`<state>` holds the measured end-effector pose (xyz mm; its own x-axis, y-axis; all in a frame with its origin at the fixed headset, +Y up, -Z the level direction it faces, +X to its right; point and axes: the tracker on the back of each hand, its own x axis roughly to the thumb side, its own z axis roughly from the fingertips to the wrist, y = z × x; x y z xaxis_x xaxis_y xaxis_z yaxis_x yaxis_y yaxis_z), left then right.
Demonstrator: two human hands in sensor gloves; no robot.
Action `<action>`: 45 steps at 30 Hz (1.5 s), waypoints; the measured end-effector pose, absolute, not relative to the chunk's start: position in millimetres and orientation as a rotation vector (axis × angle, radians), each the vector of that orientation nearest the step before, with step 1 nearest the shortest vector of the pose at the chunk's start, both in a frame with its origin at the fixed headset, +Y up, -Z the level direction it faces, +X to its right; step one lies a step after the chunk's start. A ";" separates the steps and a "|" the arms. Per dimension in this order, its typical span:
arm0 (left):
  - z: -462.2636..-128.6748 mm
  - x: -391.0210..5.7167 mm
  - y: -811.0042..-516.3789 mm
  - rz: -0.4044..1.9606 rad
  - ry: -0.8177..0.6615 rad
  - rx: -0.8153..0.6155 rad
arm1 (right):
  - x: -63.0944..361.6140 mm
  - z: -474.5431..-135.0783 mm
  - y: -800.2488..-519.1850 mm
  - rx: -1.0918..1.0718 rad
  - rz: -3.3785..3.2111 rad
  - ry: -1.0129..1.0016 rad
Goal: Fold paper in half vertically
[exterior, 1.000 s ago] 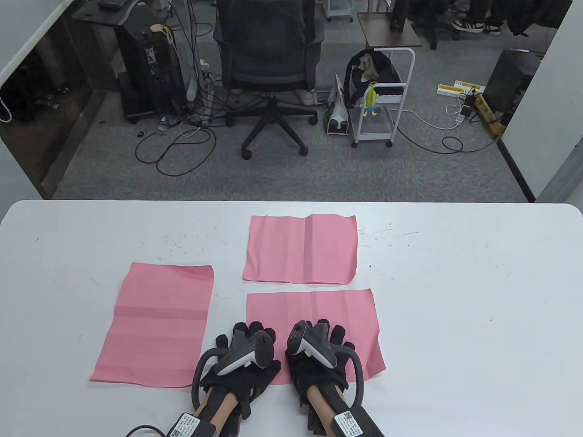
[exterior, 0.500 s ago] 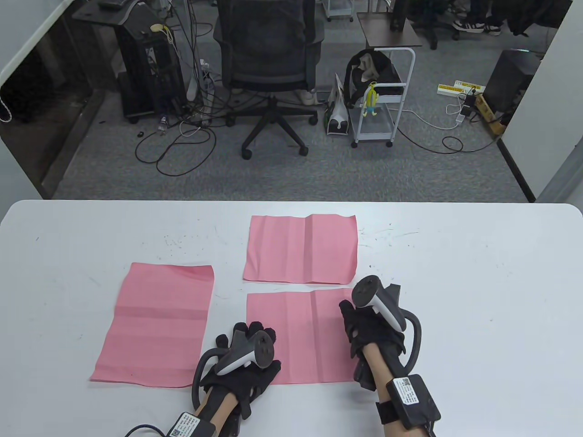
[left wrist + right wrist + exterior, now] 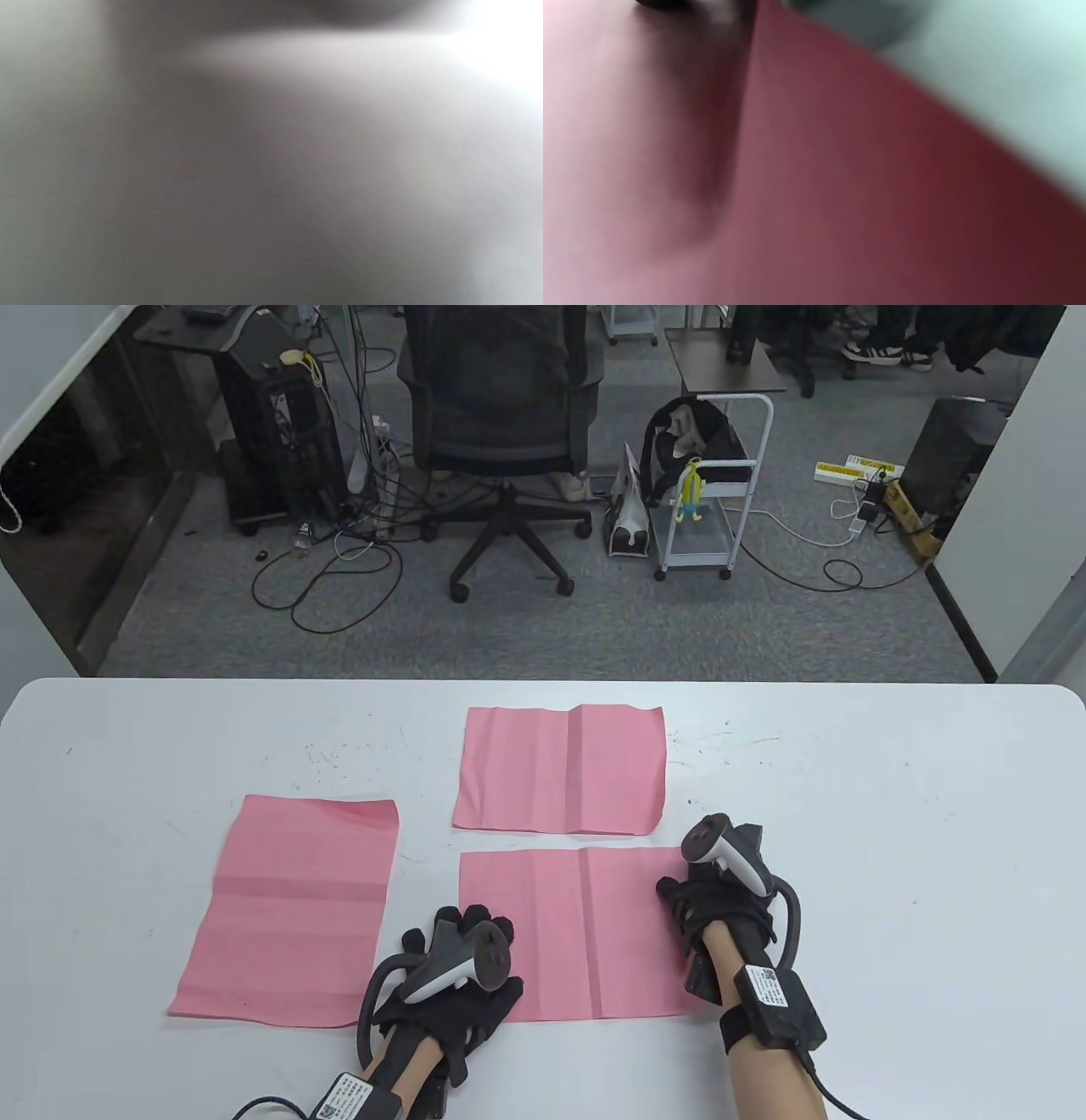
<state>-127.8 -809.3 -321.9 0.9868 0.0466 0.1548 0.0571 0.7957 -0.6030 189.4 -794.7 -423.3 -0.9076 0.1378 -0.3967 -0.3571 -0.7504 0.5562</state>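
My left hand (image 3: 454, 976) rests flat on the near paper's (image 3: 551, 925) left corner; my right hand (image 3: 721, 899) covers its right edge, grip unclear. I'd lift that edge leftward.

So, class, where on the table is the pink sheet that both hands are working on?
In the table view the near pink sheet lies nearest the person, just below the far pink sheet, with the left hand on its left corner and the right hand at its right edge.

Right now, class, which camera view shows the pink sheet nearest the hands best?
The table view: the whole near sheet shows, centre crease included, with the left hand and right hand at its sides. The right wrist view gives only a blurred pink surface; the left wrist view is grey blur.
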 end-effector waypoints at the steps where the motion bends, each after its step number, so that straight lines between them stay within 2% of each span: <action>1: -322.0 -127.8 -809.2 -0.005 -0.165 -0.655 | 189.7 -423.0 -795.2 -0.483 2.672 0.942; 11: -322.3 -127.9 -809.4 -0.004 -0.165 -0.657 | 194.9 -423.2 -793.5 -0.492 2.597 0.830; 18: -322.6 -127.5 -809.3 -0.007 -0.166 -0.662 | 219.9 -413.9 -780.8 -0.271 2.125 0.798; 24: -322.7 -127.6 -809.6 -0.001 -0.166 -0.661 | 215.4 -391.8 -770.9 -0.034 1.805 0.796; 28: -322.8 -127.6 -809.8 0.002 -0.166 -0.660 | 198.4 -374.8 -768.8 0.087 1.636 0.726; 35: -322.7 -127.7 -810.1 0.000 -0.166 -0.654 | 137.5 -353.4 -774.3 0.249 1.622 0.686; 41: -322.6 -127.6 -810.7 -0.001 -0.167 -0.651 | 93.5 -349.0 -780.1 0.356 2.057 0.779; 45: -322.5 -127.4 -811.1 0.002 -0.168 -0.650 | 70.2 -342.3 -790.4 0.291 2.530 0.798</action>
